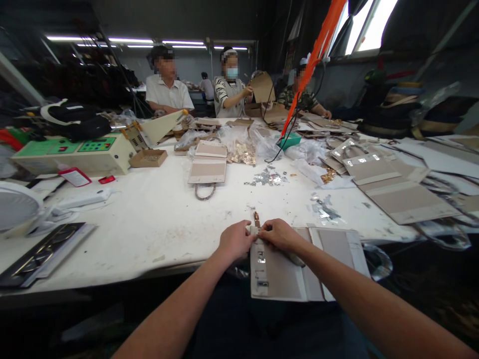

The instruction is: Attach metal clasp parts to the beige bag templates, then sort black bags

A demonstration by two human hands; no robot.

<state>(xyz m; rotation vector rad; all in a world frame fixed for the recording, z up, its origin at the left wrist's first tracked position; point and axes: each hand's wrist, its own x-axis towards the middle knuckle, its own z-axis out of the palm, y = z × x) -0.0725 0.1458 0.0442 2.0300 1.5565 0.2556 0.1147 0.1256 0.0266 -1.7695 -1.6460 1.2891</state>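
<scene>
A beige handbag panel point(284, 279) lies open at the table's front edge, partly overhanging it, with a wrapped handle point(379, 262) at its right side. Small metal plates point(261, 257) sit in a row along its left strip. My left hand point(235, 242) is closed at the panel's upper left edge, thumb and fingers on the rim. Bent over the same corner, my right hand point(279, 233) pinches something small that its fingers hide. Just beyond the fingertips is a gold-coloured metal fitting point(256, 218).
Loose silver plates point(267, 177) and a second scatter of them point(325, 208) lie ahead. Another bag panel point(208, 169) rests mid-table; more are stacked at the right point(407, 194). A green-topped machine point(82, 152) stands left. An orange strip point(312, 60) hangs down. Several people are across the table.
</scene>
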